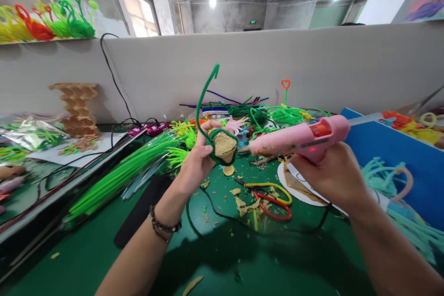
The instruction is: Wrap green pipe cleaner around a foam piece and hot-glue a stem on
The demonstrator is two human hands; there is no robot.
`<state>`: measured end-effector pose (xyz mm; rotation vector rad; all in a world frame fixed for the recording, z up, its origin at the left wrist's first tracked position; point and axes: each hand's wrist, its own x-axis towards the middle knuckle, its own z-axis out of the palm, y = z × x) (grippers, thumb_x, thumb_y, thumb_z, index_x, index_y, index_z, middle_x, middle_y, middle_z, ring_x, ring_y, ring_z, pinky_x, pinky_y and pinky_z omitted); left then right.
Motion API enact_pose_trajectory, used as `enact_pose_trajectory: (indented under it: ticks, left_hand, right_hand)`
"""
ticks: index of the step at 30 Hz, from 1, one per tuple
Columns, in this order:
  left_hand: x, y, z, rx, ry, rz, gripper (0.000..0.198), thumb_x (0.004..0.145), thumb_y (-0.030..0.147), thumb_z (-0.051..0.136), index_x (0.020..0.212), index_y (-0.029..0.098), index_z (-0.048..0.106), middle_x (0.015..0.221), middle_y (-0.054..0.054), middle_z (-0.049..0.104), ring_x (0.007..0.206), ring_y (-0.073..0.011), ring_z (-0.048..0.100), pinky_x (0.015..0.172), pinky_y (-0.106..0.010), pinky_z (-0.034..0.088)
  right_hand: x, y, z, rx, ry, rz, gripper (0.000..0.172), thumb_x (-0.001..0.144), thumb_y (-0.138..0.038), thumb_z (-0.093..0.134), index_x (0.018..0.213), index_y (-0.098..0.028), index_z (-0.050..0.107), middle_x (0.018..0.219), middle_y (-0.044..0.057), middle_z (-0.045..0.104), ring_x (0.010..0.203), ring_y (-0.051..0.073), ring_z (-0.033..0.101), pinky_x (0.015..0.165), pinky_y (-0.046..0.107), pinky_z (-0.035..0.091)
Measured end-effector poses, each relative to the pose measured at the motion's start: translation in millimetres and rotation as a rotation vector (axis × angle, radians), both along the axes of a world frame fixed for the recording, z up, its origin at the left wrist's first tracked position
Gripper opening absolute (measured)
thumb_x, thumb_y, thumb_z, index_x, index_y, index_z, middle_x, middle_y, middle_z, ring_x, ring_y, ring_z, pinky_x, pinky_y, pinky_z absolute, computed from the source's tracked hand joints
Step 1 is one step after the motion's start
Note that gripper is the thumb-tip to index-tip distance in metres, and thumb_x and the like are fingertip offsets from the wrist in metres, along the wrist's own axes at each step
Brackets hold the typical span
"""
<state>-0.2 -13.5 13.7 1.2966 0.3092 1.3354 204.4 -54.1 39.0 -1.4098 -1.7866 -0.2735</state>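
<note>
A green worktable (104,259) is strewn with craft scraps, with a long bundle of bright green pipe cleaners (125,173) lying at the left and clear plastic bags (31,136) holding more green stems at the far left edge. Above the table's middle, the right hand (335,173) is clamped around a pink glue gun (298,138), whose nozzle touches a tan disc (225,147) ringed by a dark green pipe cleaner (204,101). The left hand (196,164) pinches that disc, fingers closed on its rim.

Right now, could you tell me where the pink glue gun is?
The pink glue gun is right of centre, held in the right hand, its nozzle at the green-wrapped piece the left hand holds.
</note>
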Motion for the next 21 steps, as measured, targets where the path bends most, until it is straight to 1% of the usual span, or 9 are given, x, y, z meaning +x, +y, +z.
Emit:
enact_pose_trajectory:
  ticks: [4, 7, 15, 18, 21]
  left_hand:
    - [0.5, -1.3, 0.7, -0.011, 0.01, 0.034, 0.036, 0.062, 0.03, 0.048, 0.096, 0.023, 0.036, 0.089, -0.001, 0.058, 0.088, -0.0199, 0.057, 0.074, -0.033, 0.044]
    - [0.8, -1.9, 1.3, -0.009, 0.012, 0.051, 0.035, 0.062, 0.03, 0.048, 0.095, 0.024, 0.036, 0.085, 0.0, 0.058, 0.086, -0.0193, 0.057, 0.071, -0.031, 0.043]
    - [3.5, -1.3, 0.5, -0.038, -0.055, 0.051, 0.033, 0.062, 0.026, 0.049, 0.093, 0.025, 0.038, 0.08, 0.004, 0.059, 0.072, -0.0142, 0.058, 0.065, -0.027, 0.043]
    - [5.8, -2.8, 1.4, -0.064, -0.071, 0.069, 0.032, 0.061, 0.026, 0.049, 0.092, 0.025, 0.04, 0.082, 0.004, 0.06, 0.071, -0.0131, 0.057, 0.065, -0.026, 0.043]
    - [7.3, -4.0, 1.8, -0.09, -0.065, 0.093, 0.032, 0.062, 0.026, 0.049, 0.092, 0.025, 0.04, 0.085, 0.004, 0.059, 0.074, -0.0127, 0.057, 0.066, -0.025, 0.042]
  right_hand:
    - [-1.5, -1.2, 1.0, -0.005, 0.007, 0.013, 0.014, 0.059, -0.021, 0.044, 0.047, -0.021, 0.036, 0.04, -0.002, 0.043, 0.037, 0.011, 0.042, 0.037, 0.023, 0.032]
    - [-3.0, -2.1, 2.8, -0.03, 0.024, 0.031, 0.012, 0.059, -0.021, 0.044, 0.048, -0.021, 0.037, 0.042, -0.001, 0.046, 0.039, 0.012, 0.046, 0.039, 0.024, 0.035]
    - [-2.4, -2.3, 4.0, -0.041, 0.024, 0.04, 0.014, 0.058, -0.024, 0.044, 0.047, -0.022, 0.035, 0.041, -0.001, 0.046, 0.038, 0.013, 0.046, 0.038, 0.024, 0.035]
    - [-2.8, -2.3, 4.6, -0.045, 0.019, 0.041, 0.013, 0.058, -0.024, 0.044, 0.048, -0.022, 0.036, 0.042, 0.0, 0.047, 0.039, 0.013, 0.047, 0.038, 0.024, 0.035]
    - [-4.1, -2.9, 5.0, -0.058, 0.021, 0.051, 0.015, 0.058, -0.024, 0.043, 0.047, -0.022, 0.035, 0.042, 0.0, 0.047, 0.038, 0.013, 0.046, 0.038, 0.024, 0.034]
